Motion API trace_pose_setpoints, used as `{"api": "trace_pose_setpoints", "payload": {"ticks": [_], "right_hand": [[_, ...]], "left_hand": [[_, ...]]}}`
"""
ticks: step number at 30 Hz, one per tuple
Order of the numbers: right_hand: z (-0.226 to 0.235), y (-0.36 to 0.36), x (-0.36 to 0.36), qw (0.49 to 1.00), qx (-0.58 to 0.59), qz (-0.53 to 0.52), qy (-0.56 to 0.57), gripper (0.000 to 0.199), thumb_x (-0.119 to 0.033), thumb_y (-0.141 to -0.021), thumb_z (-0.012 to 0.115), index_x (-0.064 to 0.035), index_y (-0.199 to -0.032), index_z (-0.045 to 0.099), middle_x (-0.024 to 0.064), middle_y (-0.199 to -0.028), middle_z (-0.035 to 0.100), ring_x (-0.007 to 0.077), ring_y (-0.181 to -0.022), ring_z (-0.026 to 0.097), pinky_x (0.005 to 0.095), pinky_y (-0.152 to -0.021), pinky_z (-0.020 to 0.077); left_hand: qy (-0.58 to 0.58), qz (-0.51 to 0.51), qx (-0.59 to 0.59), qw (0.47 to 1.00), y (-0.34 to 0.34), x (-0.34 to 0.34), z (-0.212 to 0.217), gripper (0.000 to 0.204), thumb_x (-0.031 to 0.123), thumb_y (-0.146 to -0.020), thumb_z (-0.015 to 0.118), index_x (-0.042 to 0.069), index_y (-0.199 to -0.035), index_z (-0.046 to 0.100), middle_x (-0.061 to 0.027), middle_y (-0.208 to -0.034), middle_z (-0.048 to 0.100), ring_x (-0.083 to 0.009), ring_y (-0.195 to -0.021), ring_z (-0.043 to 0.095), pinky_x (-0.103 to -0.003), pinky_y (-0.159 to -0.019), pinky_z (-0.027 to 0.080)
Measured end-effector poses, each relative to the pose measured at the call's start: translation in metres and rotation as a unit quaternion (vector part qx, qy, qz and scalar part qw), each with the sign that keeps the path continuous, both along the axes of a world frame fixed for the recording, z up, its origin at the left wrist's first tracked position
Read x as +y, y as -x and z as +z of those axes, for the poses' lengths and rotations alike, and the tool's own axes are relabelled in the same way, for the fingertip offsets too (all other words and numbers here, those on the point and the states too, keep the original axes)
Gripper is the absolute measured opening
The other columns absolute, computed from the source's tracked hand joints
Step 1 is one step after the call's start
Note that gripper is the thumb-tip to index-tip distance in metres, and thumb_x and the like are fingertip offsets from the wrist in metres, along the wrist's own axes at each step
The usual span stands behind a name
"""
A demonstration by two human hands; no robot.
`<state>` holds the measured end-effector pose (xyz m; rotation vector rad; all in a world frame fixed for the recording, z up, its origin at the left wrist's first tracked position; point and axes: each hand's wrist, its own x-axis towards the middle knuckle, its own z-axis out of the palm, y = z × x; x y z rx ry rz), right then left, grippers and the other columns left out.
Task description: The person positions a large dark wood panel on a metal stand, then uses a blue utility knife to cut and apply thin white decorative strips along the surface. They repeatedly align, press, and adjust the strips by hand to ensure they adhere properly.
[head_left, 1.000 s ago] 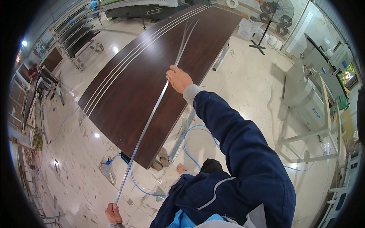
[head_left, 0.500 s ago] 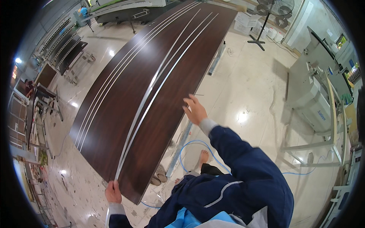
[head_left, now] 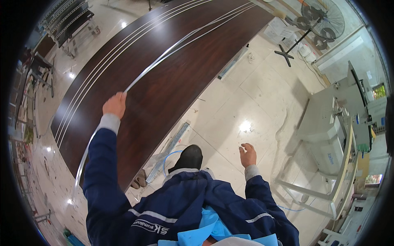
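My left hand (head_left: 115, 105) is closed around several long, thin silvery strips (head_left: 164, 55) above a large dark brown wood-grain panel (head_left: 160, 102). From my grip the strips run in a curve toward the panel's far right end, bunched near the hand and spreading farther off. Their tail passes behind my left forearm and hangs past the panel's near left edge. My right hand (head_left: 247, 155) is over the floor, away from the panel, its fingers slightly bent and apart with nothing in them.
Three thin pale lines run along the panel's left side. Shoes (head_left: 139, 179) and a blue hose (head_left: 166, 160) lie by its near edge. A standing fan (head_left: 293, 43) is at the far right. A frame (head_left: 305, 192) and a grey machine (head_left: 324, 131) stand to my right.
My left hand has moved away from the panel's near end, farther along it, with the strips. My right hand has left the panel's right edge and moved right and nearer. The view has shifted.
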<state>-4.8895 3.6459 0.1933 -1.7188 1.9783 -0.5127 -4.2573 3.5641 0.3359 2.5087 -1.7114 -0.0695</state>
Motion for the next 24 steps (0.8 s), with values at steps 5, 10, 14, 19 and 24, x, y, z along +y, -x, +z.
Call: {"api": "trace_pose_setpoints", "payload": {"ticks": [5,10,14,19,24], "right_hand": [[0.000,0.019,-0.088,0.999,-0.020,-0.001,0.028,0.025,-0.023,-0.095,0.071,-0.0048,-0.113,0.074,0.0221,-0.128,0.067,0.0386,-0.120,0.064,0.0452,-0.103,0.0516],[-0.004,0.015,-0.204,0.998,-0.035,0.037,0.043,0.024,-0.021,-0.095,0.071,-0.0050,-0.113,0.073,0.0216,-0.127,0.068,0.0387,-0.119,0.065,0.0449,-0.100,0.0538],[0.022,-0.012,-0.301,0.992,-0.025,0.118,0.034,0.020,-0.018,-0.096,0.069,-0.0044,-0.111,0.073,0.0199,-0.122,0.070,0.0377,-0.111,0.068,0.0433,-0.093,0.0563],[0.075,-0.053,-0.434,0.978,-0.056,0.188,0.071,0.018,-0.018,-0.098,0.069,-0.0012,-0.099,0.074,0.0168,-0.097,0.075,0.0327,-0.090,0.073,0.0400,-0.083,0.0572],[0.110,-0.114,-0.533,0.973,-0.131,0.175,0.070,0.029,-0.027,-0.100,0.069,0.0003,-0.091,0.070,0.0169,-0.081,0.068,0.0283,-0.075,0.068,0.0385,-0.070,0.0534]], "left_hand": [[0.015,0.034,-0.050,0.998,0.038,-0.082,-0.024,0.074,0.064,-0.102,0.046,0.015,-0.157,0.037,-0.0230,-0.151,0.049,-0.0404,-0.140,0.047,-0.054,-0.114,0.039],[0.020,0.031,-0.006,0.999,0.081,-0.138,-0.072,0.088,0.066,-0.101,0.048,0.008,-0.164,0.024,-0.0228,-0.168,0.026,-0.0382,-0.157,0.021,-0.055,-0.127,0.016],[0.069,0.075,0.013,0.995,0.111,-0.176,-0.090,0.079,0.059,-0.102,0.051,0.006,-0.158,0.036,-0.0219,-0.162,0.038,-0.0378,-0.153,0.031,-0.053,-0.126,0.020],[0.213,0.054,0.091,0.971,0.120,-0.275,-0.083,0.049,0.045,-0.100,0.062,0.011,-0.136,0.062,-0.0123,-0.142,0.062,-0.0342,-0.132,0.055,-0.049,-0.112,0.040],[0.166,0.069,0.075,0.981,0.115,-0.399,-0.077,0.033,0.038,-0.099,0.064,0.016,-0.123,0.070,-0.0062,-0.129,0.068,-0.0315,-0.119,0.062,-0.046,-0.098,0.051]]}}
